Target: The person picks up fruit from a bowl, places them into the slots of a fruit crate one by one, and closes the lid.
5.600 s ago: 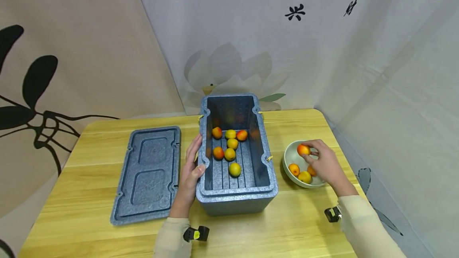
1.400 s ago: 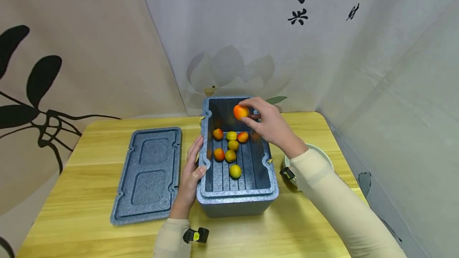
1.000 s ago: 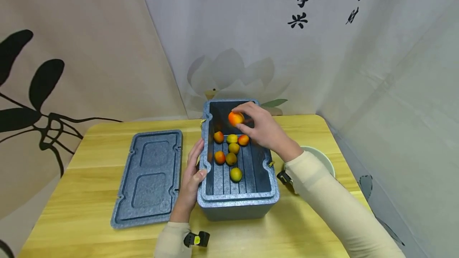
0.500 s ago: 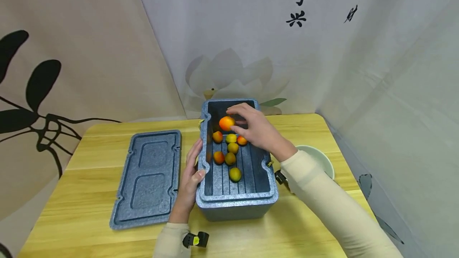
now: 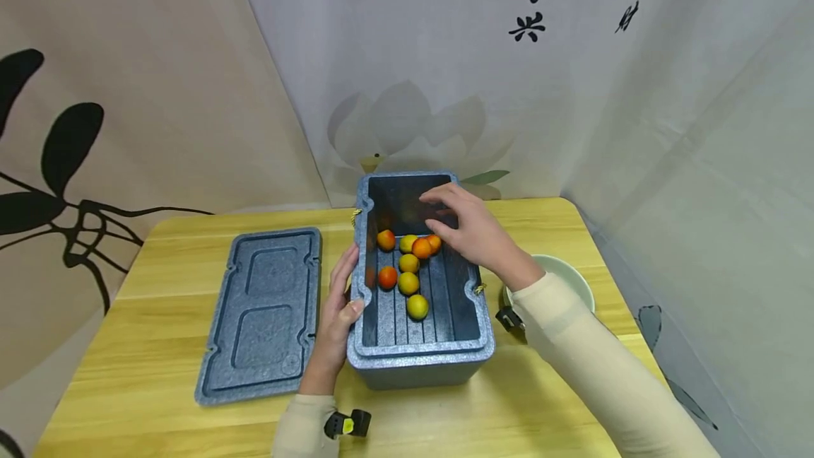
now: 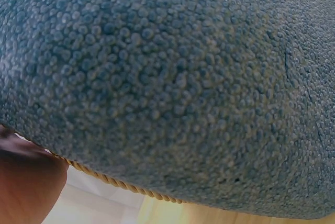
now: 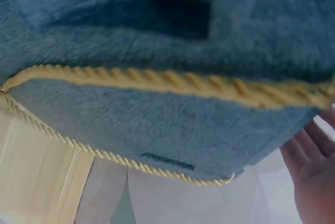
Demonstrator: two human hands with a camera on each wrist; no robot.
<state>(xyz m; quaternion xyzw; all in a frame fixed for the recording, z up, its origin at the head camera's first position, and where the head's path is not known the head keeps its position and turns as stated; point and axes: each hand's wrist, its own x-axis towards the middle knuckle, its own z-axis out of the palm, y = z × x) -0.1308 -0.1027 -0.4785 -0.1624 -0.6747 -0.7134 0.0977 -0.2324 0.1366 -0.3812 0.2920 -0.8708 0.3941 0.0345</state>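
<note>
1. Writing: black brush signs on the grey wall cloth (image 5: 528, 6) behind the box (image 5: 420, 345). 2 big signs show whole, w/ bits of more at the top edge. I can't read them. No brand or label shows on the box or lid (image 5: 263, 309).
2. Count: 1 box, 1 lid, 1 bowl (image 5: 572, 278), 7 fruits in the box.
3. Fruits: 4 are orange-red & 3 are yellow. They lie on the box floor, bunched toward its far end. One orange fruit (image 5: 422, 248) sits up on 2 others, just under the R hand.
4. R hand (image 5: 473, 232): over the far end of the box, inside its rim. Fingers are spread, a bit bent & hold nothing. Fruit is just below them; can't tell if they touch.
5. L hand (image 5: 340, 302): on the box's left wall, near the front. Thumb hooks over the rim & fingers lie flat along the outside.
6. Lid: flat on the table (image 5: 127, 373), left of the box, just past the L hand, inner side up.
7. Bowl: right of the box, pale, half hid by the R arm. Can't see what's in it.
8. L wrist view: only bumpy blue foam, a thin yellow cord (image 6: 115, 185) & a bit of skin.
9. R wrist view: blue foam w/ a yellow cord (image 7: 172, 80) along it; palm at the right edge.
</note>
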